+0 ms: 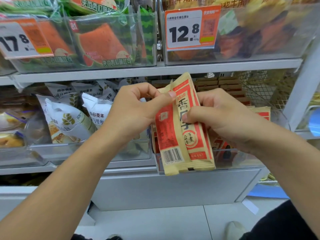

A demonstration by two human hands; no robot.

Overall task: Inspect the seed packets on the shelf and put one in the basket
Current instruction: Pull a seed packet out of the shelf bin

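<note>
Two tan-and-red seed packets are held up in front of the middle shelf. The front-facing packet (192, 135) shows large black characters, and my right hand (223, 118) grips it with the thumb across its face. The other packet (168, 135) shows its barcode side, overlapping on the left, with my left hand (136, 108) pinching its top edge. More of the same packets (259, 111) lie in the clear bin (242, 158) behind my right hand. No basket is in view.
White bread bags (69, 118) fill the bin to the left. The upper shelf holds clear bins of watermelon-print toast (103, 44) and croissants, with price tags 17.8 and 12.8 (190, 28). A wire mesh panel (266, 89) stands at the right.
</note>
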